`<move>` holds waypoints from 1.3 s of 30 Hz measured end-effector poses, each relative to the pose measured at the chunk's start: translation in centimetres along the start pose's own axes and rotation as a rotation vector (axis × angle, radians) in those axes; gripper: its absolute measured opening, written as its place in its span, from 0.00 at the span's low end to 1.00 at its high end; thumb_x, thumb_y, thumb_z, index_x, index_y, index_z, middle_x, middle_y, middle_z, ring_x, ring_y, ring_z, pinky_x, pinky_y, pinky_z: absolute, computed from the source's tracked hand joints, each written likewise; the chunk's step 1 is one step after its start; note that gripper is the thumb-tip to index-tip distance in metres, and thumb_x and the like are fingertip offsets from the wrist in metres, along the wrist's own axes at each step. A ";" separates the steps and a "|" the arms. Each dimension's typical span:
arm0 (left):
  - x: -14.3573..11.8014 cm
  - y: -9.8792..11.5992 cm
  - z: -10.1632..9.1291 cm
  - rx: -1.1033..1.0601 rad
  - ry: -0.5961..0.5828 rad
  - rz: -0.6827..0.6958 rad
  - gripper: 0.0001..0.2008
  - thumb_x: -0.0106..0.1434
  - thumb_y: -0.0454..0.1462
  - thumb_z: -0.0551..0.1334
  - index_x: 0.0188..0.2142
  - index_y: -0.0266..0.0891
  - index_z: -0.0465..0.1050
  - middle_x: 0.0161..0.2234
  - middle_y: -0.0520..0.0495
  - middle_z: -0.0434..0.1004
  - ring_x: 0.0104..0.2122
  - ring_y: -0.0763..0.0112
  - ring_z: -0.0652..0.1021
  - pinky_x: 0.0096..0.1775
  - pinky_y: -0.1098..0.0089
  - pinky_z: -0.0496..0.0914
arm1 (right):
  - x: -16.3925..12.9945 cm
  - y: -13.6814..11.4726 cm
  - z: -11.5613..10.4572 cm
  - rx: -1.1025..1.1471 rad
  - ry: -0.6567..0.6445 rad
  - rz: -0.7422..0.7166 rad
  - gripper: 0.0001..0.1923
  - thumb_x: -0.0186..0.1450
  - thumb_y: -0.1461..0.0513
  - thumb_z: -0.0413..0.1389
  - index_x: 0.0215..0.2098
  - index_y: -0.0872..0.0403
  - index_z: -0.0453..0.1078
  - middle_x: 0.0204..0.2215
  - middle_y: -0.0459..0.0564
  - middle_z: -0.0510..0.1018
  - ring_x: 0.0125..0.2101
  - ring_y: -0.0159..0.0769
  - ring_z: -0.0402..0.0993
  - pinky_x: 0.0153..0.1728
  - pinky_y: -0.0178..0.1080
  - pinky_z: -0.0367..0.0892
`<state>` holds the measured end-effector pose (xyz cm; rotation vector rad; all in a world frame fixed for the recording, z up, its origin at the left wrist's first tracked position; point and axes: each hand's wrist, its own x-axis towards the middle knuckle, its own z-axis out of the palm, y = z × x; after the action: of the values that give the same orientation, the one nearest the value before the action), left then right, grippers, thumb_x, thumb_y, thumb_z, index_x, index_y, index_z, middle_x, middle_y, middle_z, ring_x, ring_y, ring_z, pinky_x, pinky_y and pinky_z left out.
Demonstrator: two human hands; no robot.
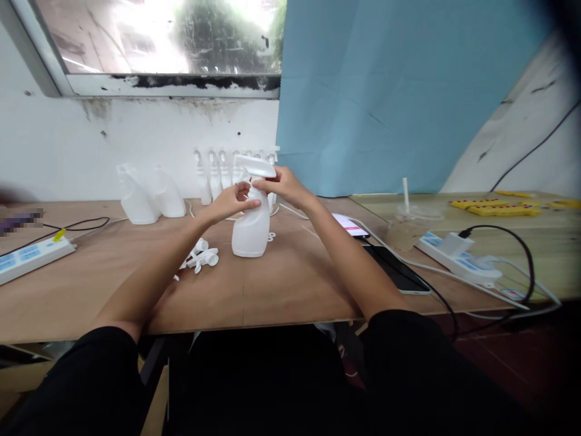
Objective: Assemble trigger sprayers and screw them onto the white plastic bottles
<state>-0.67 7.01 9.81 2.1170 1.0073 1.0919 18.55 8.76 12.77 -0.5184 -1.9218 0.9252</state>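
Bottle (251, 230) stands upright, long axis twelve-to-six, left hand (229, 203) clamped on its neck from nine o'clock, right hand (284, 184) pinching the trigger head (255, 165) from three.

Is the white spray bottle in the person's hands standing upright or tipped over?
Upright: the spray bottle stands on its base on the table, with the left hand and right hand at its neck.

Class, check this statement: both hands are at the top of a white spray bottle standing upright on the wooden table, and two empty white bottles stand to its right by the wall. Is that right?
Not quite. The head view shows the left hand and right hand at the top of the white spray bottle, upright on the wooden table, but the two empty white bottles stand to its left, not its right.
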 end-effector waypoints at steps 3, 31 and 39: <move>0.4 0.4 -1.5 -0.181 0.187 0.114 0.28 0.57 0.55 0.64 0.49 0.40 0.66 0.41 0.43 0.75 0.36 0.67 0.78 0.33 0.69 0.75 | 0.1 0.4 0.4 0.024 0.032 -0.015 0.17 0.55 0.57 0.65 0.38 0.60 0.72 0.30 0.49 0.77 0.32 0.35 0.73 0.33 0.37 0.69; -0.4 2.3 -2.7 -0.052 0.296 0.291 0.13 0.62 0.46 0.64 0.42 0.42 0.69 0.28 0.50 0.72 0.28 0.73 0.74 0.31 0.68 0.70 | -0.6 2.6 4.9 0.506 -0.064 -0.037 0.22 0.54 0.51 0.61 0.39 0.49 0.57 0.21 0.38 0.70 0.21 0.33 0.70 0.24 0.38 0.70; -0.3 2.5 -2.4 -0.052 0.297 0.299 0.13 0.62 0.47 0.64 0.42 0.43 0.70 0.27 0.50 0.70 0.26 0.72 0.73 0.29 0.68 0.70 | -0.6 2.4 5.0 0.505 -0.058 -0.049 0.22 0.55 0.49 0.62 0.38 0.51 0.59 0.19 0.39 0.70 0.19 0.32 0.69 0.22 0.36 0.68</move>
<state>-1.90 5.63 12.74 2.1503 0.7924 1.5984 14.45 7.85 9.03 -0.1458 -1.6553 1.3475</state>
